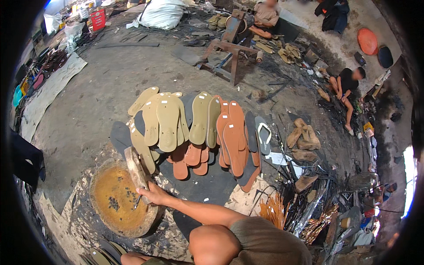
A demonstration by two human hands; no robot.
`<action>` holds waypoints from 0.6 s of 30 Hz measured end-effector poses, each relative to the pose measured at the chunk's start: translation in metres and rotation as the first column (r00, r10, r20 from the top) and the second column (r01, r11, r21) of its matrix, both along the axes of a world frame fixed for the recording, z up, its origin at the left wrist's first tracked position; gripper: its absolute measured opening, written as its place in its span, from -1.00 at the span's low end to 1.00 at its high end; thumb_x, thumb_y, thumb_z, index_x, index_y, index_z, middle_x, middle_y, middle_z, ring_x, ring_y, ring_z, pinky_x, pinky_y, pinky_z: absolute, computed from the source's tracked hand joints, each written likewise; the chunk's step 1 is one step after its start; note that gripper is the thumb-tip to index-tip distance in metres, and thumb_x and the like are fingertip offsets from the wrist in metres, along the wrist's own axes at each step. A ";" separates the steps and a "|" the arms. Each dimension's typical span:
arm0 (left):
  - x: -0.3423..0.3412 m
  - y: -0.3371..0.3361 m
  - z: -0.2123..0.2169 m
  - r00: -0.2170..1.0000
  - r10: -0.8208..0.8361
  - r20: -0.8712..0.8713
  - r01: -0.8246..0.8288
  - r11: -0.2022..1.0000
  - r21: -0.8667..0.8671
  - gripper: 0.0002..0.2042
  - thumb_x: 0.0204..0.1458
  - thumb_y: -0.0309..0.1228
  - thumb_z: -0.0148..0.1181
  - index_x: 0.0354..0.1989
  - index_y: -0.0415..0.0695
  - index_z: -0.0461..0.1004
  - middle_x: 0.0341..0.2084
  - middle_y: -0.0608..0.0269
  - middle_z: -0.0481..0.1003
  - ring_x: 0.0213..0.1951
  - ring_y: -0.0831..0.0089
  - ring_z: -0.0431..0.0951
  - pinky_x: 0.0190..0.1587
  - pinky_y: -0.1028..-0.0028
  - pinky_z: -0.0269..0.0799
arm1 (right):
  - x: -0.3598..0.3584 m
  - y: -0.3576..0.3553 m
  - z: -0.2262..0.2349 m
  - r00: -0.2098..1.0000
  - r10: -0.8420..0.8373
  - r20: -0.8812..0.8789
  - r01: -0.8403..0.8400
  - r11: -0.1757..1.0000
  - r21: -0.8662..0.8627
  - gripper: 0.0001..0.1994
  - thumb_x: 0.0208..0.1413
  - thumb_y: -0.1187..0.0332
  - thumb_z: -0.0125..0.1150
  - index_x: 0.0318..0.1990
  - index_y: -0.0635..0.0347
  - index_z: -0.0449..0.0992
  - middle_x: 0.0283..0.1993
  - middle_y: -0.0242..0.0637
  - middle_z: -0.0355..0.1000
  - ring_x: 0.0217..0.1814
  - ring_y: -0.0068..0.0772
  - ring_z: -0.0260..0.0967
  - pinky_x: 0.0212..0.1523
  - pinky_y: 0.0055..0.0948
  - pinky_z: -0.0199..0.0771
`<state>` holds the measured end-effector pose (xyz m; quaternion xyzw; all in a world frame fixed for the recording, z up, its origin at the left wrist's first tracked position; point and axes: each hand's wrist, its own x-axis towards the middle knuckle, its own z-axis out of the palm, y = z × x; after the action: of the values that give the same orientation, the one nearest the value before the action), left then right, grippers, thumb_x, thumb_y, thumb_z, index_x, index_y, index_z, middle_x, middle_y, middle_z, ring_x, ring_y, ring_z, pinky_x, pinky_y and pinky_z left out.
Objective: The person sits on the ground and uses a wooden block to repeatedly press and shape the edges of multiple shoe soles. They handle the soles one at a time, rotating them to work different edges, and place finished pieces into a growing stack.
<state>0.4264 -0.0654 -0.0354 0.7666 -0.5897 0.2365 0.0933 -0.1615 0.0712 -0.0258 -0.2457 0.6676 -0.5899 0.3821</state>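
My right hand (153, 194) is closed around a wooden mallet (136, 168), whose thick, worn head points away from me. Beneath it stands a round wooden chopping block (100, 194) with a yellowish, worn top. Small dark bits (114, 203) lie scattered on the block. A short metal tool (137, 202) shows just below my fingers; whether the hand holds it too, I cannot tell. Beyond the block lie overlapping tan sandal soles (168, 121), with reddish-brown soles (232, 143) to their right. My left hand is out of view.
A dark flip-flop with a white strap (264, 134) ends the row. Wooden shoe lasts (304, 134) lie to the right, near bundled strips (274, 210). A rusty metal stand (232, 53) is farther off. Two people (346, 86) sit beyond; a dark-clothed leg (26, 161) shows left.
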 end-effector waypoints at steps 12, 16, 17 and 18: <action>-0.064 0.017 0.020 0.940 -0.122 -0.320 0.189 0.964 0.186 -0.18 0.07 0.24 0.22 0.37 -0.10 0.31 0.09 -0.22 0.40 0.12 -0.22 0.37 0.19 -0.18 0.18 | 0.004 -0.002 -0.008 1.000 -0.023 0.009 0.022 0.999 0.044 -0.44 0.33 -0.03 0.18 0.21 0.31 0.37 0.02 -0.18 0.48 0.07 -0.30 0.37 0.18 -0.21 0.37; -0.076 0.011 0.047 0.883 -0.142 -0.448 0.289 0.915 0.280 -0.12 0.04 0.16 0.32 0.45 -0.11 0.22 0.26 -0.19 0.32 0.29 -0.17 0.27 0.35 -0.10 0.06 | -0.002 0.000 -0.007 1.000 0.011 0.006 -0.011 0.997 0.077 -0.32 0.31 -0.06 0.22 0.36 0.33 0.36 0.26 0.07 0.47 0.36 -0.06 0.35 0.40 -0.16 0.26; -0.072 0.014 0.049 0.874 -0.108 -0.474 0.279 0.910 0.307 -0.10 0.03 0.14 0.35 0.47 -0.11 0.20 0.31 -0.18 0.30 0.33 -0.16 0.24 0.39 -0.08 0.03 | 0.001 0.002 -0.005 0.995 0.095 0.016 -0.097 0.978 0.185 -0.42 0.34 -0.05 0.16 0.29 0.23 0.49 0.24 0.07 0.50 0.35 0.02 0.39 0.39 -0.11 0.29; -0.065 0.017 0.052 0.859 -0.072 -0.506 0.272 0.902 0.334 -0.08 0.02 0.12 0.38 0.49 -0.12 0.18 0.35 -0.18 0.27 0.37 -0.14 0.21 0.42 -0.07 0.00 | -0.002 0.004 -0.002 0.832 0.401 -0.383 -0.230 0.879 0.418 -0.53 0.33 0.05 0.16 0.25 0.12 0.56 0.25 0.01 0.52 0.35 0.06 0.41 0.38 -0.07 0.31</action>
<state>0.3610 -0.0485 0.0168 0.7467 -0.6504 -0.0948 0.1022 -0.1633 0.0752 -0.0277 -0.4132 0.7828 -0.3119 0.3451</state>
